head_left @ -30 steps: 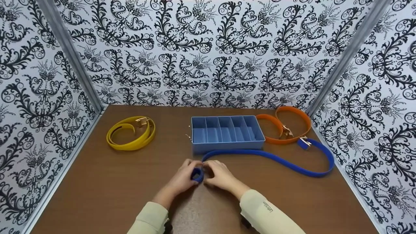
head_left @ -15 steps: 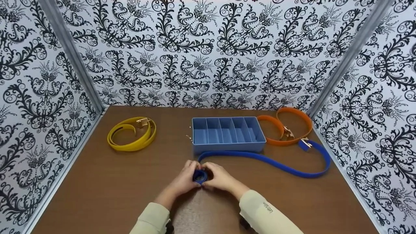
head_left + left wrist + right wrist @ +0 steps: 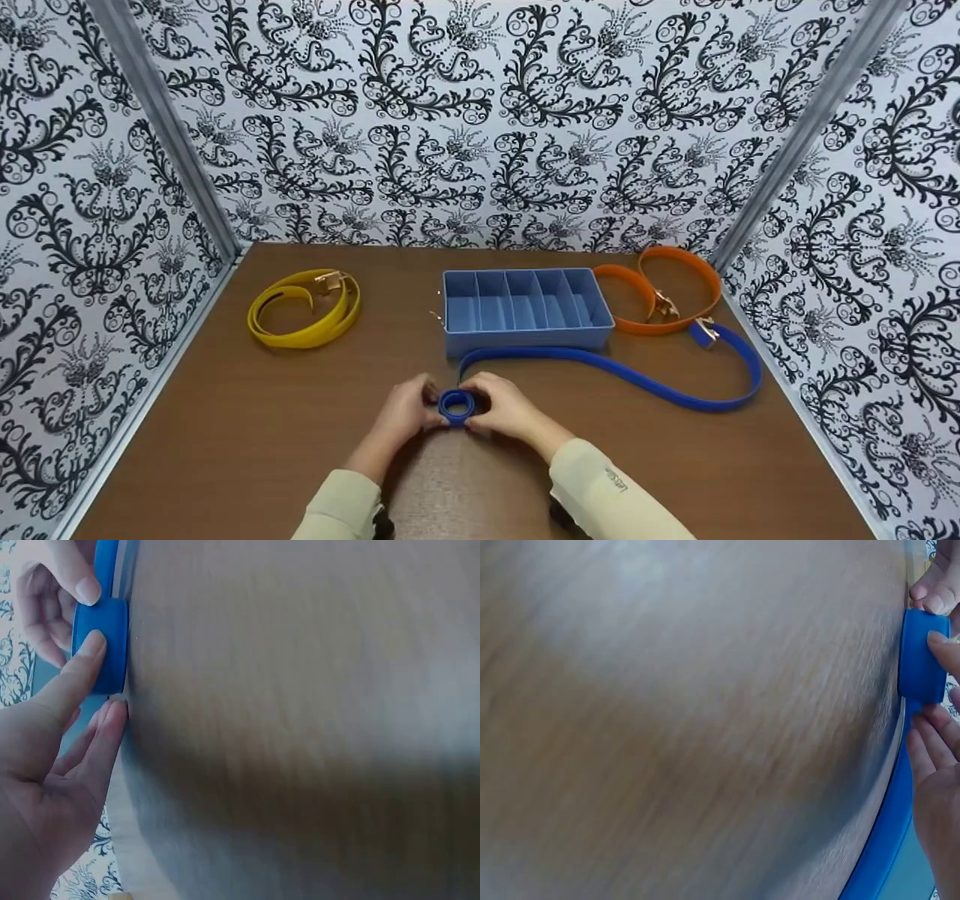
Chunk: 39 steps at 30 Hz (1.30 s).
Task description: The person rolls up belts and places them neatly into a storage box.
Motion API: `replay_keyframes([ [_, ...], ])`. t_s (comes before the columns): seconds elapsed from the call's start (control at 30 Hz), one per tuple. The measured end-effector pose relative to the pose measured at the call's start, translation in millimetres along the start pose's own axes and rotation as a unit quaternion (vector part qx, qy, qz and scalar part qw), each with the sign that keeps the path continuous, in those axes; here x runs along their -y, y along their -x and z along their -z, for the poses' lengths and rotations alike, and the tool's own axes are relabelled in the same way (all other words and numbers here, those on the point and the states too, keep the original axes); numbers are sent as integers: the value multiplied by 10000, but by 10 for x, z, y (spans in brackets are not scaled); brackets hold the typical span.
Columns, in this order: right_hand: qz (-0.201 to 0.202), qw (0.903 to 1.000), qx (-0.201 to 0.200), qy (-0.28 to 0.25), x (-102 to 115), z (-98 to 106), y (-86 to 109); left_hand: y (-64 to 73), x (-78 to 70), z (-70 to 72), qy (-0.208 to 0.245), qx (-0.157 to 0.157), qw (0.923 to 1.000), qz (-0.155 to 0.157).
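Observation:
A blue belt (image 3: 555, 353) is partly rolled into a small upright coil (image 3: 456, 421) between the two hands. Its unrolled length runs off to the right and ends at a gold buckle (image 3: 706, 328). My left hand (image 3: 405, 409) holds the coil's left side, its thumb against the near face. From the right, my right hand (image 3: 506, 405) grips the same coil, with thumb in front and fingers behind. Both wrist views show the coil, as a blue block (image 3: 112, 652) in the left wrist view, with thumbs on it. The coil's far side is partly hidden.
Just behind the hands stands a blue-grey compartment box (image 3: 529, 340). A yellow belt (image 3: 300, 339) lies coiled at the left, an orange belt (image 3: 679, 255) looped at the back right. Patterned walls (image 3: 420, 135) enclose the brown table (image 3: 225, 450).
The coil has turned and come to stand more squarely between the hands, shifting slightly left. My left hand's fingers have spread a little away from it. The other belts and the box stay put.

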State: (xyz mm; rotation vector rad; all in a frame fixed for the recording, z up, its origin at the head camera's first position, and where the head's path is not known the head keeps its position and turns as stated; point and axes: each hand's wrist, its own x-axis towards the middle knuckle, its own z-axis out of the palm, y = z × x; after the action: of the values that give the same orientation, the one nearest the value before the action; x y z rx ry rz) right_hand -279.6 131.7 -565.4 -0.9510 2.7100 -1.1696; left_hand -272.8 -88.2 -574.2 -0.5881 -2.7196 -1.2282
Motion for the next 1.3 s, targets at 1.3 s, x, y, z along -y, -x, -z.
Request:
replay_keyframes([
  [1.3, 1712, 9361, -197, 3066, 65, 9, -179, -391, -130, -110, 1449, -800, 9697, 1796],
])
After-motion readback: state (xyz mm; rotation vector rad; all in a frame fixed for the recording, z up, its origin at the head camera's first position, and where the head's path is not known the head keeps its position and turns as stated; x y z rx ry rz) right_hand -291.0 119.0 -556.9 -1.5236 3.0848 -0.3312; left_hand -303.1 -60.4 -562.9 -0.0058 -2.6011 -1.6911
